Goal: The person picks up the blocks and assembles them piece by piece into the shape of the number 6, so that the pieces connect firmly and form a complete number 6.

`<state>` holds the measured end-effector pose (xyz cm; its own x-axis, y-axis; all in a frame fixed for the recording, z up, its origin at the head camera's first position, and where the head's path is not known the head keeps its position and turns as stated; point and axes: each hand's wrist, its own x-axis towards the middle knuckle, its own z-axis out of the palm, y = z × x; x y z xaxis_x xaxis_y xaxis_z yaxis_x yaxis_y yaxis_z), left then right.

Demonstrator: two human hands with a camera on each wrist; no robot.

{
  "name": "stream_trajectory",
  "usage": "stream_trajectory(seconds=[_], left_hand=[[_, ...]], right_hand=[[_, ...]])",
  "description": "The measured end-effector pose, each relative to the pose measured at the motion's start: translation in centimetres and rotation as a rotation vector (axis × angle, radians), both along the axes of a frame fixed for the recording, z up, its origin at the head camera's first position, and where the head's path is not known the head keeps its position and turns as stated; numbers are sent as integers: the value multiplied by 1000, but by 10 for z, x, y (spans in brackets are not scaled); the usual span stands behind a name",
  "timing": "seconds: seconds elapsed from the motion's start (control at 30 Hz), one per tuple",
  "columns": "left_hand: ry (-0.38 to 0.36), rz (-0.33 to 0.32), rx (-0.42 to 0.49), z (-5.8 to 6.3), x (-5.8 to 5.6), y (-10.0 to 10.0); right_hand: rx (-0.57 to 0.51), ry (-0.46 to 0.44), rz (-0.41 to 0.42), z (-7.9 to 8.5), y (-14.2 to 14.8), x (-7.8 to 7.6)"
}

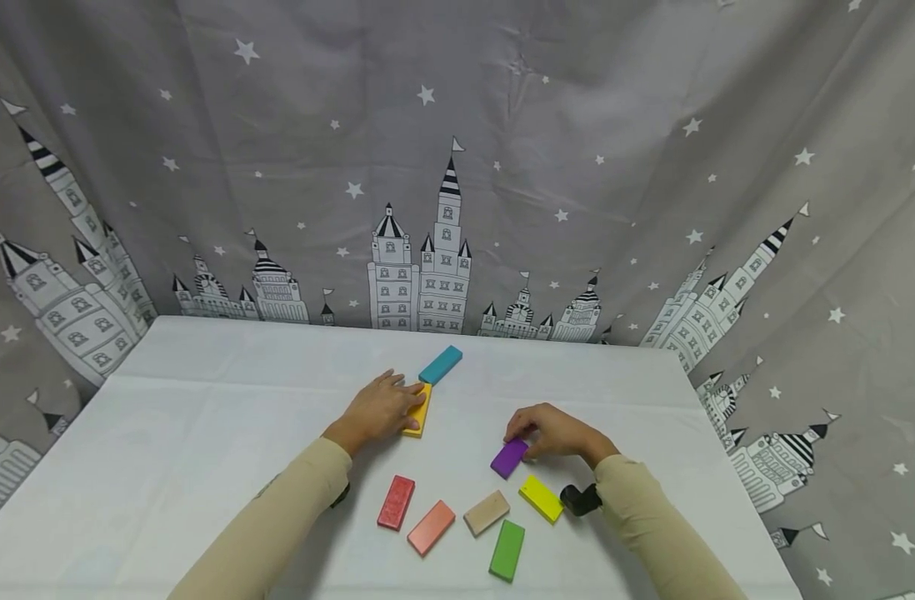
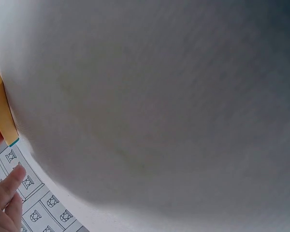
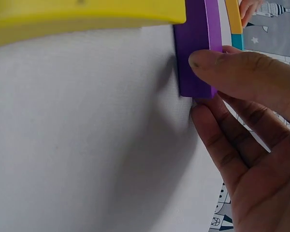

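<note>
My left hand lies over an orange-yellow block, its thumb and index finger at the block's two ends. The far end of that block meets a blue block. In the left wrist view, fingertips touch the side of the orange-yellow block, while other fingers stretch past it. To the right, my right hand pinches a purple block. Up close, the right wrist view has the thumb on the purple block's face, with the other fingers behind and below.
Nearer me lie a red block, a salmon block, a plain wood block, a green block and a yellow block. A grey castle-print curtain hangs behind the white table.
</note>
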<state>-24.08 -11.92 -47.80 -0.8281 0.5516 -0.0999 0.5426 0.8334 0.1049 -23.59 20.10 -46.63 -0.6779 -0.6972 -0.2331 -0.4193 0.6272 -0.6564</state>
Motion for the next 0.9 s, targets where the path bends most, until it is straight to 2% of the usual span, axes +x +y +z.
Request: stream_trajectory(seconds=[0.3,0.6,0.9], left_hand=[[-71,-4,51,-3,-2,3],[-77,-45,62,-2,-1,2],[-79,-63,51,0,-3,2]], right_hand=[[-24,16,5,0,-2,1],[-63,31,27,-2,-7,3],[-48,31,-3,-4,-20,4]])
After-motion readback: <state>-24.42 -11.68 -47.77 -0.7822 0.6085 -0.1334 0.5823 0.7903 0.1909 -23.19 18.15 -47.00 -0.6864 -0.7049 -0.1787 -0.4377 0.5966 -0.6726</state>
